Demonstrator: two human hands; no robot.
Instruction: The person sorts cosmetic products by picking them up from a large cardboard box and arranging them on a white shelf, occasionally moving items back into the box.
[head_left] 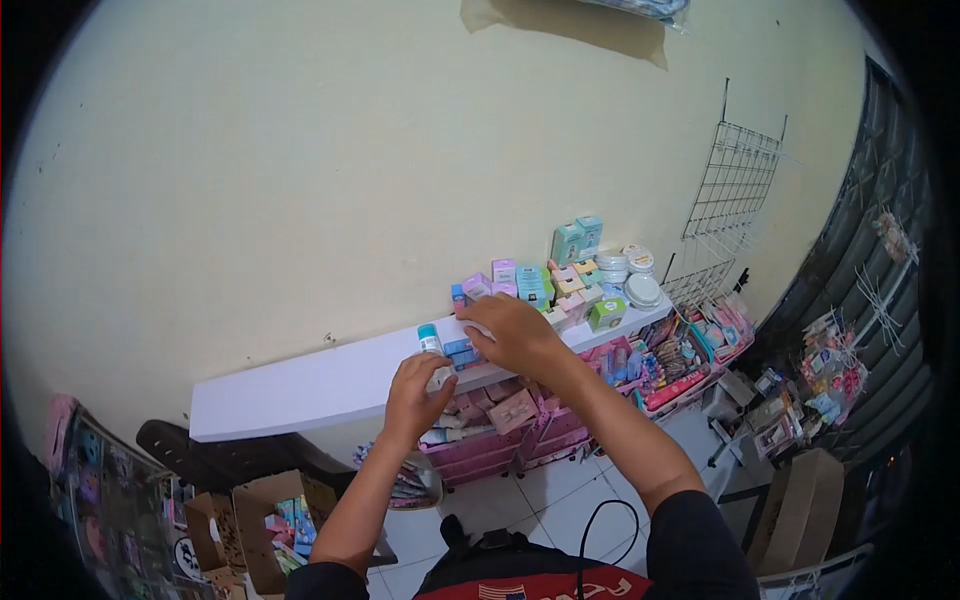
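On the white shelf (pixel 300 384), a small white bottle with a teal cap (pixel 428 332) stands upright. My left hand (pixel 412 398) curls round its lower part, fingers and thumb on either side. My right hand (pixel 522 338) reaches over the shelf just to the right, fingers bent and apart from the thumb, with nothing visible between them. Beneath its thumb lie small blue boxes (pixel 462 352). A narrow blue box (pixel 458 294) stands beyond its fingertips. Purple boxes (pixel 477 286) sit behind the hand, partly hidden by it.
Further right on the shelf stand teal boxes (pixel 568 243), a green box (pixel 606 314) and stacked white round tubs (pixel 642 290). Pink baskets (pixel 470 458) full of goods are below. A wire grid (pixel 738 180) leans on the wall; an open cardboard box (pixel 262 535) sits lower left.
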